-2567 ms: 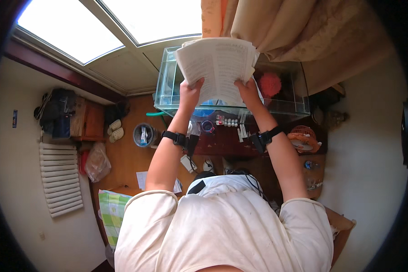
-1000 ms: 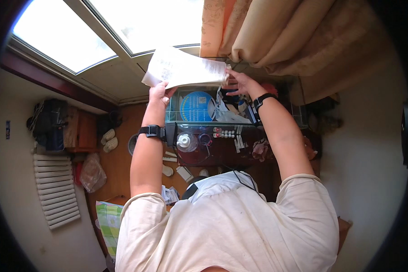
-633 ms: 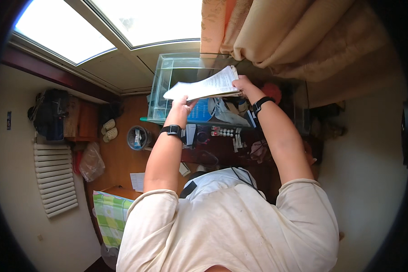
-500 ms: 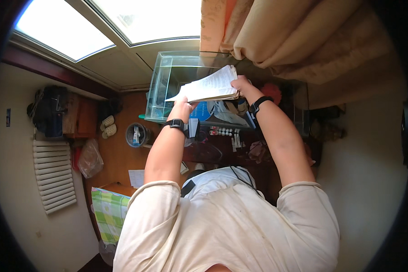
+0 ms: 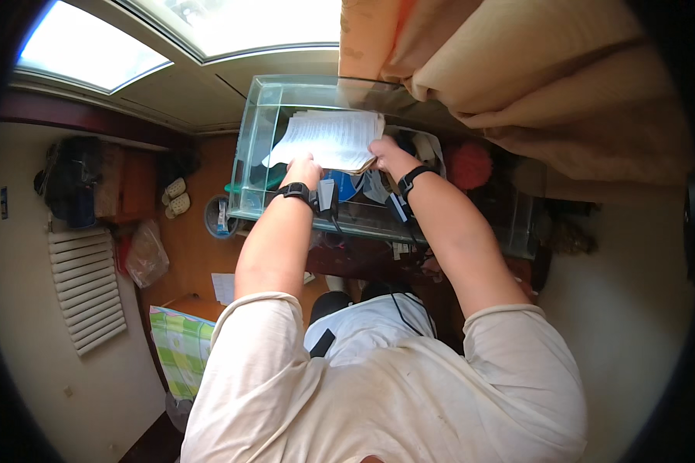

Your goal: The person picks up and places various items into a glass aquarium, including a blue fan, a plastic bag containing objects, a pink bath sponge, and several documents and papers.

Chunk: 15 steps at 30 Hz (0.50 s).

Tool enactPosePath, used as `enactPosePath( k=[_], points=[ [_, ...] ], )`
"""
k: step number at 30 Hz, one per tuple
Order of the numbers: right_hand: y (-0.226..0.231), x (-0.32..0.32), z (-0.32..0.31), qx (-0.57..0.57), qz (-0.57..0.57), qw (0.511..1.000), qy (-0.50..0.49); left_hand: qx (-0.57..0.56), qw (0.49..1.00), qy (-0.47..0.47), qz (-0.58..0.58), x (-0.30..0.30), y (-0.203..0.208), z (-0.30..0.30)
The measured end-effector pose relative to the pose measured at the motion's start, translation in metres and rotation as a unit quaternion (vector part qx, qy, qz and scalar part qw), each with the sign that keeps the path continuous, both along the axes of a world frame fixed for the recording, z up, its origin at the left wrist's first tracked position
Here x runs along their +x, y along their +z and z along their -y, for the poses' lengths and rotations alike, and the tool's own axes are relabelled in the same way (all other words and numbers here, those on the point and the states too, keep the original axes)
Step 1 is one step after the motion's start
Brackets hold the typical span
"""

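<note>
Between my two hands is a stack of printed paper sheets (image 5: 328,139), held level above an open glass tank (image 5: 247,162). My left hand (image 5: 305,168) grips the stack's near left edge, and my right hand (image 5: 388,153) is closed on its right end. The sheets' far edges are slightly uneven. Inside the tank, partly covered by the papers, lie a blue round-edged item (image 5: 341,187) and a pale tray or basket (image 5: 432,147). Each wrist wears a black strap (image 5: 295,190) with a small device on it.
A fluffy pink-red ball (image 5: 469,165) sits toward the tank's right. A small bin (image 5: 212,220) and pale clogs (image 5: 177,199) stand on the floor at left, near a plastic bag (image 5: 147,255) and a white radiator (image 5: 85,285). Beige curtains (image 5: 548,69) hang at the far right.
Both hands and the paper stack have shifted left in the picture, and the sheets now lie flatter toward me. The view has moved a little, showing more of the tank's contents.
</note>
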State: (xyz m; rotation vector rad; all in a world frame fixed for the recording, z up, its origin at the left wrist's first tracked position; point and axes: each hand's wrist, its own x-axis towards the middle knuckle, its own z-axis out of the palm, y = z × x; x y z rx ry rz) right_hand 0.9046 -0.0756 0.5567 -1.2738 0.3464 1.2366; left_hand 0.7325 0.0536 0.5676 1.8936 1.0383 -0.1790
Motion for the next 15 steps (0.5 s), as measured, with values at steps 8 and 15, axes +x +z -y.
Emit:
enactPosePath(
  k=[8, 15],
  points=[
    [-0.102, 0.01, -0.031, -0.066, 0.077, 0.992, 0.073, 0.138, 0.932, -0.28, -0.185, 0.018, -0.001, -0.001],
    [-0.129, 0.013, -0.054, -0.06, -0.096, 0.99, 0.089, 0.268, 0.747, -0.527, -0.304, 0.041, 0.053, 0.001]
  ],
)
